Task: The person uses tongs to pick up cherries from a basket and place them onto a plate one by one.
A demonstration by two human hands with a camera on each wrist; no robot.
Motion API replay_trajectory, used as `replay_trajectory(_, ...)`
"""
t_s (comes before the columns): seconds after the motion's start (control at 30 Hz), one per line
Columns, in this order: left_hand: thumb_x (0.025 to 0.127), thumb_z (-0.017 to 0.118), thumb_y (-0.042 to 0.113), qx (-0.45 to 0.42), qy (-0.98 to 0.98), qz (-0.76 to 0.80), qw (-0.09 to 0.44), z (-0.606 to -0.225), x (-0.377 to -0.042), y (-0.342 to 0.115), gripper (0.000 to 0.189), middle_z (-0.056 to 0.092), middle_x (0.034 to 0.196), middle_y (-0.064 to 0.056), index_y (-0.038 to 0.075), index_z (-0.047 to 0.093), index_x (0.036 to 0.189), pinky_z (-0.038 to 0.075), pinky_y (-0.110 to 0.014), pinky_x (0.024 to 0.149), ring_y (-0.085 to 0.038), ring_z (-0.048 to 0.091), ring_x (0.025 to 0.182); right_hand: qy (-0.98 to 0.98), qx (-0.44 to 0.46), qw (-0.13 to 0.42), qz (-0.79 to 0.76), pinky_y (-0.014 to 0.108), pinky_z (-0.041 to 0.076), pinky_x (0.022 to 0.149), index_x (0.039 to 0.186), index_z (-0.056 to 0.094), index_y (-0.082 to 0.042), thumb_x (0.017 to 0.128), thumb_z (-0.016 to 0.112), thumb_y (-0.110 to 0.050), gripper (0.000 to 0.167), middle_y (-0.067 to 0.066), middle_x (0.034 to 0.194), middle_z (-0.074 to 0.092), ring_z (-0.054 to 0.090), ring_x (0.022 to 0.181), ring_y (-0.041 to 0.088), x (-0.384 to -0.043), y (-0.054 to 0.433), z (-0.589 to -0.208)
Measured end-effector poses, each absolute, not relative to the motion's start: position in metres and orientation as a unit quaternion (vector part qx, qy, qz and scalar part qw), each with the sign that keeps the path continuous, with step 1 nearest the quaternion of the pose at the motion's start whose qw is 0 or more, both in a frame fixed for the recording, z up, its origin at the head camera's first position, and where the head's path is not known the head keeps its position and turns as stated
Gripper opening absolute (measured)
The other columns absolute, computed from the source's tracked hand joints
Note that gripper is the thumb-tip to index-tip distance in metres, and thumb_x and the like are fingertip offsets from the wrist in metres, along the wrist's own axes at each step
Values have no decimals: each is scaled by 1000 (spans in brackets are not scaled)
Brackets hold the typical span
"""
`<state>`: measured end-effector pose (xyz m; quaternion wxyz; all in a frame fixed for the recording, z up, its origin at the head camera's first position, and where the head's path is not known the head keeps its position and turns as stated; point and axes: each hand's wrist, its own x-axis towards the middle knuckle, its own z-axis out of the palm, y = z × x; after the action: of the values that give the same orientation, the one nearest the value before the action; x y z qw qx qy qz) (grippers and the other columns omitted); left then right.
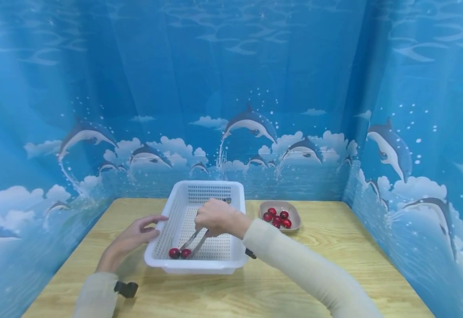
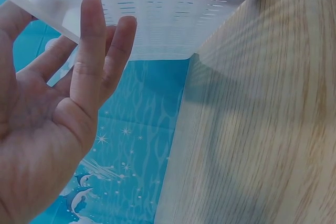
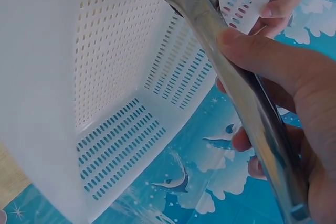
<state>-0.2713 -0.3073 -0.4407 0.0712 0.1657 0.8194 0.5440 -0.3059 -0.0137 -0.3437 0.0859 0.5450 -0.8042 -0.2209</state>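
Note:
A white perforated plastic basket [image 1: 193, 265] stands on the table. My right hand [image 1: 217, 216] is over it and grips metal tongs [image 3: 239, 95], thumb along one arm. The tongs slant down to the basket's near left corner, where one dark red cherry [image 1: 174, 253] lies beside another red cherry [image 1: 186, 253]. The tong tips are right at these cherries; in the right wrist view red shows through the slotted head. My left hand [image 1: 133, 234] touches the basket's left side near the rim, its fingers extended along the wall in the left wrist view.
Right of the basket is a small light brown bowl [image 1: 296, 215] holding several cherries [image 1: 276, 218]. The wood-grain table [image 1: 314, 274] extends in front of both. A blue dolphin-print curtain [image 1: 231, 88] encloses the back and sides.

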Motion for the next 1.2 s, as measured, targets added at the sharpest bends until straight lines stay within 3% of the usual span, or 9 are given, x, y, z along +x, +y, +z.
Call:
replay_trajectory(0.37,103,59,17,169,820,543,72,-440,-271,-307,53,39,156,-37,-2,45,150,62,-47,97,-52,58,130,-803,543,104,-220,15,52,65,110,78,-38,89,78,-46,22,-15,102,79,67,79,2,-305,-3,-336)
replay_trajectory(0.57,102,61,20,155,824,540,72,-439,-271,-306,54,37,158,-36,0,46,150,61,-49,98,-51,57,131,-813,539,112,-190,15,50,58,113,78,-37,90,77,-46,25,-15,100,79,64,70,1,-303,12,-329)
replay_trajectory(0.87,102,62,21,148,824,542,75,-439,-271,-306,55,40,157,-35,1,46,151,61,-49,98,-49,59,130,-807,543,173,-151,14,52,54,110,79,-32,90,78,-40,21,-13,100,80,71,72,4,-304,43,-323)
replay_trajectory(1.2,102,62,21,144,822,545,78,-438,-270,-305,55,40,157,-34,2,46,151,60,-50,100,-48,59,131,-812,534,229,-52,12,41,47,113,80,-31,86,82,-37,28,-10,108,80,72,71,6,-305,80,-320)
